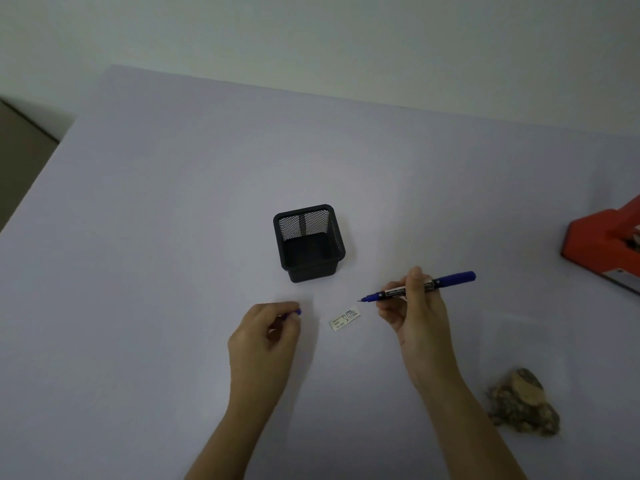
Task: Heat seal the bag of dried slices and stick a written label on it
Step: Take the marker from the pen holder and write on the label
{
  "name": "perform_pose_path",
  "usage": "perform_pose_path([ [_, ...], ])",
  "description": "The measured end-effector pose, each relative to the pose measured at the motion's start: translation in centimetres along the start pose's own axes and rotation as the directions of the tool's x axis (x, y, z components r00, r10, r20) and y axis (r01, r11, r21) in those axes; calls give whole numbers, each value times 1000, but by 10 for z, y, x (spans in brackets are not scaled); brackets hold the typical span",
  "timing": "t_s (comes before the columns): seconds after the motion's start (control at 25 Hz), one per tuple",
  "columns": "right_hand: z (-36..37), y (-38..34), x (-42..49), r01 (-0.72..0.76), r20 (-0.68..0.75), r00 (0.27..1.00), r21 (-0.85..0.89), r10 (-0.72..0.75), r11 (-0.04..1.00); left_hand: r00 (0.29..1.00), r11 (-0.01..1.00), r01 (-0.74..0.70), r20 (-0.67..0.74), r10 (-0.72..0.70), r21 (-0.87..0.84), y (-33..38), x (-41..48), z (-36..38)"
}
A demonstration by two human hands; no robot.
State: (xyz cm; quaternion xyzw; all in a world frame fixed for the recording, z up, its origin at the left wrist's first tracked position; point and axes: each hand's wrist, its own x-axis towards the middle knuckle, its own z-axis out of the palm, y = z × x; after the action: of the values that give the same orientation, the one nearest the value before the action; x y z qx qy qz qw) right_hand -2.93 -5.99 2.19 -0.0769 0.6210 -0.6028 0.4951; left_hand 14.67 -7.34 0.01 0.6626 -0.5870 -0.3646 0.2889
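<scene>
The pale table (166, 209) ends at a plain wall (311, 36) at 12 o'clock and drops to the floor at 9; its widest stretch lies toward 10. The written label (344, 318) lies at centre. At its 8, the left hand (266, 337) pinches a blue cap (298, 311). At its 3, the right hand (415, 317) grips the marker (453, 279), tip just beside the label. A mesh holder (309, 242) stands at 12, an orange sealer (609, 244) at 2, and the bag of dried slices (523, 403) at 4.

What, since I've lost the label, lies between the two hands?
The written label, flat on the table, between left hand and right hand; head view.
</scene>
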Motion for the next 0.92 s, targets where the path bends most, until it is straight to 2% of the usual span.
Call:
perform_pose_path([
  [0.04,1,-1,-1,4,-4,1000,-5,-4,1000,985,963,170,74,-157,-209,14,-1,1],
  [0.08,1,-1,-1,3,-7,1000,-8,-3,1000,947,863,315,189,-259,-395,26,-3,2],
  [0.12,2,-2,-1,2,-5,1000,-7,-2,1000,915,774,398,277,-294,-492,35,-3,3],
  [0.16,3,-3,-1,5,4,1000,-8,-5,1000,900,743,426,322,-292,-516,41,-3,4],
  [0.44,3,-5,-2,25,44,999,-25,-24,999,906,819,385,341,-249,-425,56,3,6],
  [0.68,0,-3,-4,12,92,996,-17,-10,1000,895,827,384,387,-223,-412,64,-1,10],
  [0.92,-2,-1,-9,41,70,997,-46,-38,998,908,822,373,349,-230,-430,64,-4,10],
])
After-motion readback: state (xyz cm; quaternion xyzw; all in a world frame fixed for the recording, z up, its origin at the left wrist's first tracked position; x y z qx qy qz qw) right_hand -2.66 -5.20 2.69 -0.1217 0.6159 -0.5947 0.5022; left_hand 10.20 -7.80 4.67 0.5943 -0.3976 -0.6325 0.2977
